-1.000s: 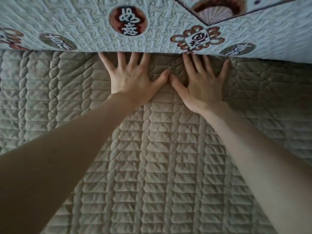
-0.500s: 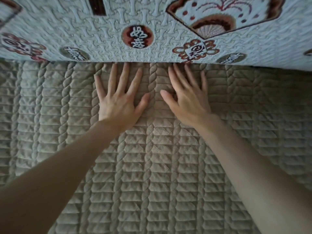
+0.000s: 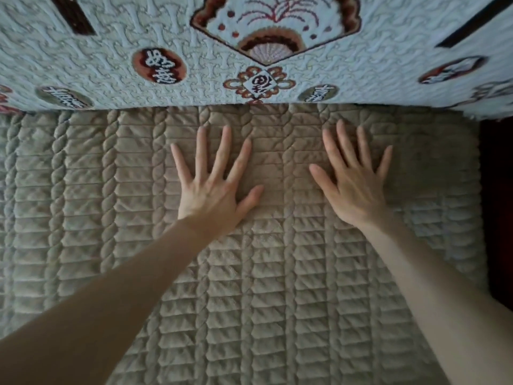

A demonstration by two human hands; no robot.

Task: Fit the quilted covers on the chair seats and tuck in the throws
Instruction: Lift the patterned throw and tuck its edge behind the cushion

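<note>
Pressing flat on the beige quilted cover (image 3: 91, 218), which lies spread over the seat with its far edge meeting the patterned throw (image 3: 111, 65), my left hand (image 3: 213, 190) is splayed, fingers straight, gripping nothing. My right hand (image 3: 358, 184), likewise splayed and empty, rests near the cover's right edge, past which a dark gap (image 3: 497, 204) shows. Risk: uneven outward pushing could skew the cover toward that gap, or bunch it under the throw's hem, leaving ridges.

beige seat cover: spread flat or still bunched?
Spread flat. The beige quilted cover lies smooth, its rows running straight, under the flat left hand and right hand. Its back edge under the patterned throw is hidden.
</note>
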